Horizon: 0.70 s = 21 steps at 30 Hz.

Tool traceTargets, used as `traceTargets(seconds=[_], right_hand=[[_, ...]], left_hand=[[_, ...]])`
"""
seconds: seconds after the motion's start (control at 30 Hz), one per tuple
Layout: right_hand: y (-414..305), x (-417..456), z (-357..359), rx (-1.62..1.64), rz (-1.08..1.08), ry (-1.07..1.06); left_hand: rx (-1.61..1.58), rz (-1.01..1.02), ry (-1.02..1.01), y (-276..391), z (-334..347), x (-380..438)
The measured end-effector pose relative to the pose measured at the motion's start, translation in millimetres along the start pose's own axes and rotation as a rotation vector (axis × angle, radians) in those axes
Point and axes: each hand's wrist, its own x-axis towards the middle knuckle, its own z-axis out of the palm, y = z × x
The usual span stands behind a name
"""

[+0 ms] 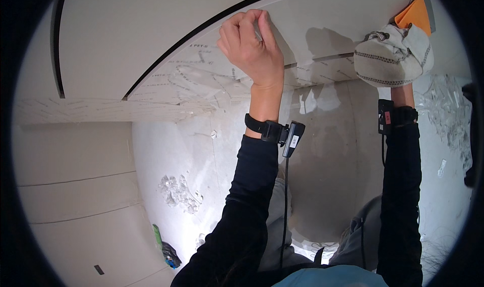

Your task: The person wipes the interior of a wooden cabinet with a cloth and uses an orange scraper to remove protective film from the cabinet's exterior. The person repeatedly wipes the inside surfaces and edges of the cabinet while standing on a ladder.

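Note:
My left hand (251, 46) is raised against a pale cabinet panel (321, 14), its fingers curled and thumb near the index finger. Whether something small is pinched between them cannot be told. A white cloth with dark patterned bands (391, 65) covers my right hand (393, 56), of which only the wrist shows bare. Just above the cloth, an orange folded cloth or sheet (416, 16) lies against the panel's right end. The fingers under the white cloth are hidden.
Printed protective film (204, 71) covers the lower cabinet edge. Crumpled clear plastic lies on the floor at left (179, 194) and right (450, 109). A black and green bag-like bundle (170, 253) rests by the left wall. Cables run from both wrist devices.

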Motion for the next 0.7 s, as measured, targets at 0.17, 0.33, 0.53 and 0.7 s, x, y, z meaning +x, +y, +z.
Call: traceTargets(seconds=[0.17, 0.33, 0.53, 0.7], right_hand=[[-5, -4, -1, -0.003, -0.011, 0.012], [0, -2, 1, 0.002, -0.026, 0.017], [-7, 1, 3, -0.029, -0.035, 0.026], [-7, 0, 1, -0.05, -0.046, 0.049]], left_hand=[[-0.148, -0.074, -0.185, -20, -24, -4], [-0.215, -0.23, -0.353, -60, -88, -6], [-0.245, -0.421, -0.13, -31, -66, -22], [0.125, -0.25, -0.124, -22, -32, -20]])
